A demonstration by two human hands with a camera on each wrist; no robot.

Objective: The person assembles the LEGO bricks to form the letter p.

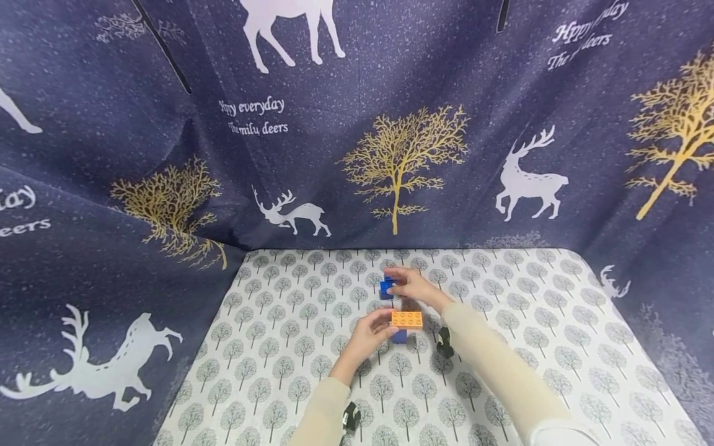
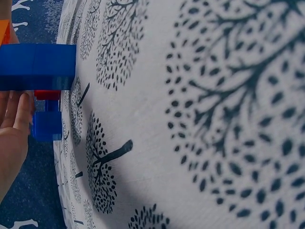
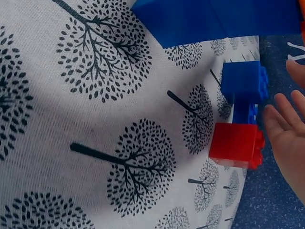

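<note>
In the head view, my left hand (image 1: 368,334) grips the left end of an orange brick (image 1: 407,319) with rows of studs. That brick sits on top of a blue block (image 1: 399,336); the left wrist view shows the blue block (image 2: 38,67) large beside my fingers. Farther back, my right hand (image 1: 414,288) hovers over small blue bricks (image 1: 386,288), its fingers loosely spread. From the right wrist, a blue brick (image 3: 241,81), a lower blue piece and a red brick (image 3: 234,144) stand in a row. My right fingertips are close to their studs; contact cannot be told.
A white tablecloth (image 1: 268,371) printed with grey trees covers the table. Dark blue curtains (image 1: 357,204) with deer and gold trees hang behind and at the sides. Each wrist carries a small black device (image 1: 444,342).
</note>
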